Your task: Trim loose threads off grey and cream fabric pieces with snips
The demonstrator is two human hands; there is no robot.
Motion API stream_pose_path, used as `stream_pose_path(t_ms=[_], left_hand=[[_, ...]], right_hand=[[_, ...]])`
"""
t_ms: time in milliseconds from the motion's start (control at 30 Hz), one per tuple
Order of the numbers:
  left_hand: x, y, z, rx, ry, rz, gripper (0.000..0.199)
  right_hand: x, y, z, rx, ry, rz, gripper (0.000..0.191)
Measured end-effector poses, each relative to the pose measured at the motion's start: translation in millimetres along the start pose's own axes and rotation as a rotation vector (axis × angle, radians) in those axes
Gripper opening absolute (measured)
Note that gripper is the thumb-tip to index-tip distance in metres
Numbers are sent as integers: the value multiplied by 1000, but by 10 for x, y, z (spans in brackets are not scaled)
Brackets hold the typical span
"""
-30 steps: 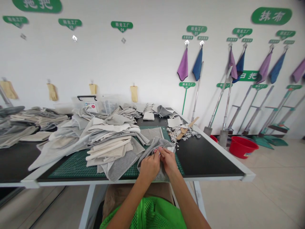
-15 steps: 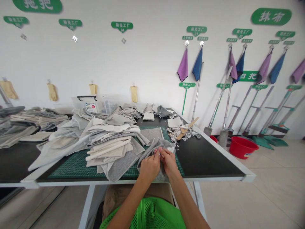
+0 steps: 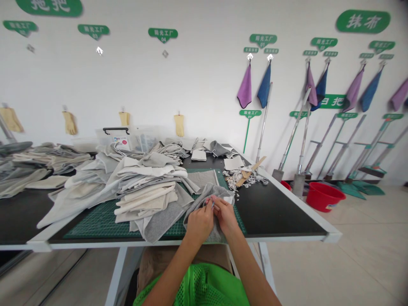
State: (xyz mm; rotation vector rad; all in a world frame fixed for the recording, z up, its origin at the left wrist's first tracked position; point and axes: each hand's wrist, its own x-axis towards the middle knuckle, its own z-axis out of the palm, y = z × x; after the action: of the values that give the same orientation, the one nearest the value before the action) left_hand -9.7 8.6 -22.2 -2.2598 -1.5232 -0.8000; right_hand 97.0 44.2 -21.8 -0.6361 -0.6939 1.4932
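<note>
A crumpled grey cloth (image 3: 208, 190) lies at the front of the table, with a small white patch (image 3: 228, 199) at its right side. My left hand (image 3: 200, 220) is closed on the cloth, thumb and fingers pinched together. Close against it, my right hand (image 3: 225, 213) also pinches the cloth, and the fingertips of both hands meet. A thin blue sliver (image 3: 213, 204) shows between the fingers, too small to name. Left of my hands rises a tall pile of folded grey, white and beige cloths (image 3: 148, 199). Part of the grey cloth is hidden beneath my hands.
A green cutting mat (image 3: 95, 219) lies under the pile. White scraps and a tan strip (image 3: 245, 175) are heaped at the right. A clear lidded box (image 3: 113, 138) stands behind the cloths. On the floor to the right is a red bucket (image 3: 325, 197).
My fingertips have shifted slightly against each other, and the blue sliver shows a little more. The cloth and the pile stay where they were.
</note>
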Motion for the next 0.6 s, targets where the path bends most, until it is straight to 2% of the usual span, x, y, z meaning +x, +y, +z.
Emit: stream_pose_path(t_ms=[133,333,600], left_hand=[[-2,12,-19,8,21,27,34],[1,3,-1,11,19,20,36],[-2,-9,2,11,6,8,38]], right_hand=[[19,25,-18,9,49,-23,22],[18,20,-23,-4,-14,-13,21],[-7,8,1,8,2,-11,22]])
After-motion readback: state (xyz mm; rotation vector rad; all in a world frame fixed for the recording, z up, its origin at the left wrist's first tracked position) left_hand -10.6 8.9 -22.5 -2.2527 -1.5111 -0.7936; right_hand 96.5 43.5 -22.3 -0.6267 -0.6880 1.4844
